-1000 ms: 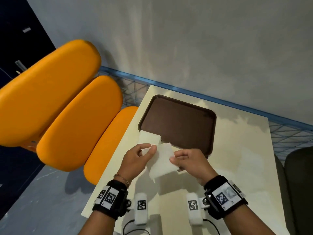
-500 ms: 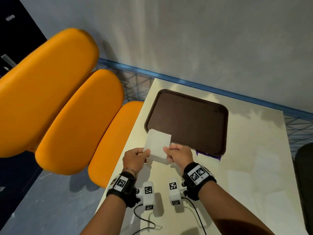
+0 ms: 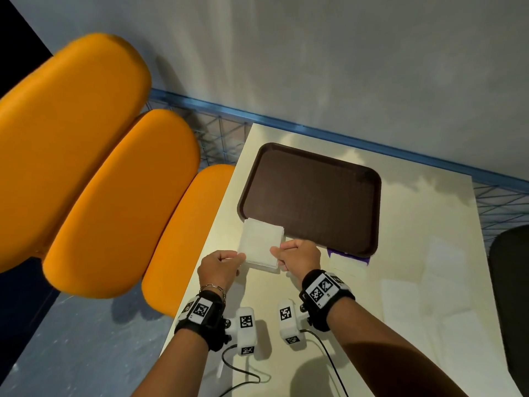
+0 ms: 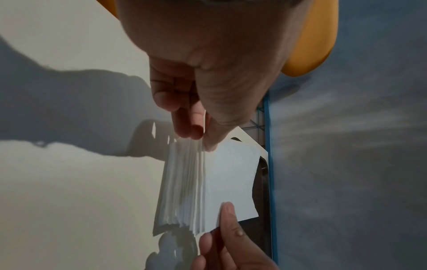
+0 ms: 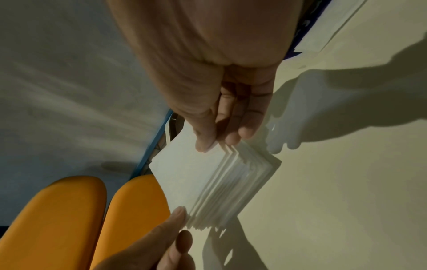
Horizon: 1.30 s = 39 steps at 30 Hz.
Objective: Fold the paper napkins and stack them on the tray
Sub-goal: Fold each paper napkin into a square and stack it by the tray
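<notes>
A small stack of white paper napkins [image 3: 262, 245] lies on the cream table, its far edge at the near-left corner of the bare brown tray [image 3: 315, 196]. My left hand [image 3: 240, 257] pinches the top napkin's near-left corner, and my right hand [image 3: 276, 250] pinches its near-right corner. In the left wrist view, thumb and fingers [image 4: 184, 127] close on the top napkin [image 4: 231, 173] above the fanned layers of the stack [image 4: 182, 182]. The right wrist view shows my right thumb and fingers [image 5: 205, 142] on the same napkin [image 5: 191, 173], over the stepped stack [image 5: 242, 182].
Orange seat cushions [image 3: 114, 196] run along the table's left side. A white packet with a purple edge [image 3: 347, 259] lies at the tray's near-right corner. A dark chair [image 3: 509, 282] stands at the right, and a blue wire rack [image 3: 217, 133] lines the wall.
A second ago the napkin hung loose and rumpled between my hands. It has since been flattened into a square, and both hands have lowered it onto the stack.
</notes>
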### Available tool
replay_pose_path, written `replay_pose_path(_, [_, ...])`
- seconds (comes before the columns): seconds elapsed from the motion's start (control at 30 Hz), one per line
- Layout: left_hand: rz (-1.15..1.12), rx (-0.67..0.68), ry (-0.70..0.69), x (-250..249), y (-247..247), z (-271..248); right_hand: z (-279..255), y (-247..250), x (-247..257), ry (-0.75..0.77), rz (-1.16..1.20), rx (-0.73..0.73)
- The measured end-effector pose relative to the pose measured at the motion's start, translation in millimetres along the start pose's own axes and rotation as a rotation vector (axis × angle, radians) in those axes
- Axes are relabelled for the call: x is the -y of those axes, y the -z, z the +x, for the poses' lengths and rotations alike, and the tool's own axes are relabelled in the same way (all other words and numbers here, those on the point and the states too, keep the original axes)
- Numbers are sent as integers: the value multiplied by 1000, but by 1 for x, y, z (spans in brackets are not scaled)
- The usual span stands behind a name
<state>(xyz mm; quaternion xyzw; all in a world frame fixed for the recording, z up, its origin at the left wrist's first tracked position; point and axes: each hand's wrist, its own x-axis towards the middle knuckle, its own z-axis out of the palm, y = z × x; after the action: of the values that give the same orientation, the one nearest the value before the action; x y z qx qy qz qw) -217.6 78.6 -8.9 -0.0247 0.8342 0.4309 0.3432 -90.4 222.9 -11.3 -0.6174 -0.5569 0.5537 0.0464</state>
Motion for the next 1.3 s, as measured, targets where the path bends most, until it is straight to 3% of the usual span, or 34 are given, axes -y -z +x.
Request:
replay_pose_path(0.17, [12, -39, 0, -5, 3, -4, -2, 8, -8, 46, 22, -29])
replay_pose_path(0.3, [44, -64, -96, -7, 1, -17, -21, 52, -36, 66, -29, -107])
replay_pose_path(0.43, [158, 146, -240, 1, -30, -47, -46, 129, -107, 104, -336, -227])
replay_pose_path(0.53, [307, 348, -323, 12, -64, -81, -66, 189, -166, 31, -614, -303])
replay_pose_path(0.7, [549, 592, -393, 39, -134, -130, -74, 244, -238, -83, -639, -212])
replay_pose_path(0.87, [668, 702, -417, 51, -187, -171, -64, 248, -249, -114, -502, -282])
replay_pose_path(1.13, [774, 579, -400, 67, -250, -199, -47, 256, -252, -36, -539, -223])
replay_pose_path(1.3, [612, 440, -255, 73, -269, -206, -45, 272, -254, -14, -416, -133])
